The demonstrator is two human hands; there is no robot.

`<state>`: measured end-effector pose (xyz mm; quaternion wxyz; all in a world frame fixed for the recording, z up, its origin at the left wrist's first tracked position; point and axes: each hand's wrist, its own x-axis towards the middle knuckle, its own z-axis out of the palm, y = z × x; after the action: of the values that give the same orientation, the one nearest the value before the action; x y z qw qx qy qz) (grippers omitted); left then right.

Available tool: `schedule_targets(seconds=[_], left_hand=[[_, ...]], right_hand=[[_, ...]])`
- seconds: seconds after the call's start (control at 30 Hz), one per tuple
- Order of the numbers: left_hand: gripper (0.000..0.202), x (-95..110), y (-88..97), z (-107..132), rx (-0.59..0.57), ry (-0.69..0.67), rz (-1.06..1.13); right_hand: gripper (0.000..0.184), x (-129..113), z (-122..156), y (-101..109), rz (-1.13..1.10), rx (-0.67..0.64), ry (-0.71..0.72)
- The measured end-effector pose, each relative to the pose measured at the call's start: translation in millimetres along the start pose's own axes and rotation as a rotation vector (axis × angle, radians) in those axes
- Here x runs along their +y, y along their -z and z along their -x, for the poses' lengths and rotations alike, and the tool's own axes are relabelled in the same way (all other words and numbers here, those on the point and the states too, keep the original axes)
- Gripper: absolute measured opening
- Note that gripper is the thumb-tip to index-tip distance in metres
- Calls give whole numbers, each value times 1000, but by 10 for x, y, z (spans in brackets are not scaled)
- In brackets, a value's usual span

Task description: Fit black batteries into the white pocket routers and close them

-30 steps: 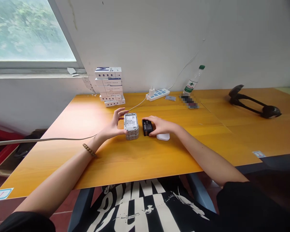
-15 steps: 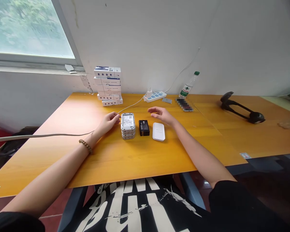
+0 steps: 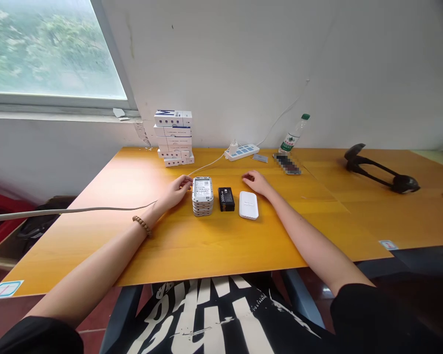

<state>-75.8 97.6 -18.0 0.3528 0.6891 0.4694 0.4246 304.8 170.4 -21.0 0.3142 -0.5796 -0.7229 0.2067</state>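
On the table, a stack of several white-edged devices (image 3: 203,189) stands with labelled inner faces up. My left hand (image 3: 179,189) rests at its left side, fingers loosely bent and holding nothing; the fingertips are beside the stack, and I cannot tell whether they touch it. To the right of the stack sits a black battery pack (image 3: 226,199) with pale print. A white rounded cover (image 3: 248,205) lies beside the battery. Behind and right of the cover, my right hand (image 3: 256,182) lies on the table, empty, its fingers loosely bent and apart from the objects.
A pile of white boxes (image 3: 173,137) stands at the back left. Along the wall are a power strip (image 3: 242,152), a small grey card (image 3: 260,158), a phone (image 3: 288,163) and a water bottle (image 3: 294,133). A black stand-like device (image 3: 380,169) lies right. A cable (image 3: 96,209) crosses the left side.
My right hand has come down onto the table, its fingers now more bent. The view has shifted a little; the stack, battery and cover keep their arrangement.
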Motion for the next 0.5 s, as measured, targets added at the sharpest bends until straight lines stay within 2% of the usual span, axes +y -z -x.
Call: schedule_targets(seconds=[0.17, 0.5], left_hand=[[32, 23, 1, 4, -71, -29, -11], [44, 10, 37, 5, -205, -57, 34]], right_hand=[[10, 27, -10, -78, 49, -28, 53], [16, 31, -2, -50, 120, -74, 77]])
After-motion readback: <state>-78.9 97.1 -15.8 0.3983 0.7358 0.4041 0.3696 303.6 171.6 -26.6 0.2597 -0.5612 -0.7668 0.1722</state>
